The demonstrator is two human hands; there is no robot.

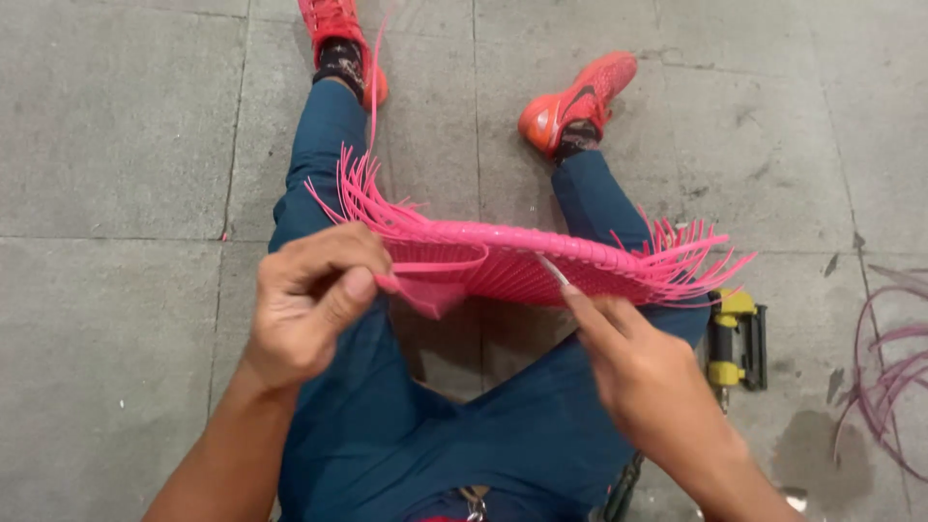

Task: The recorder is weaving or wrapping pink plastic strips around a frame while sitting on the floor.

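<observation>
Head view looks down on the left hand (307, 302), whose thumb and curled fingers pinch together on a loose pink plastic strand (440, 264) at the near edge of a flat, woven pink plastic panel (527, 261). The right hand (646, 372) is closed around a thin, pale metal pick (553, 271), index finger stretched along it, with the tip pushed into the weave near the panel's middle. The two hands are apart, one at each side of the panel's near edge.

The panel rests across the person's thighs, above blue trousers (425, 425), seen almost edge-on. Unwoven strand ends (691, 253) bristle out at both its short sides, and one long strand rises toward the top of the frame. It looks light, and stiff enough to keep its shape across the lap, while the single strands look springy and smooth, likely to slip from a loose pinch. The firm woven edge seems the best place to grip; the free ends would bend away.

Beyond the legs are two orange-red sports shoes (578, 100) on a grey concrete slab floor (116, 145). A yellow and black staple gun (737, 338) lies on the floor just beside the right thigh, and a loose bundle of dull purple strands (894, 377) lies at the right edge.
</observation>
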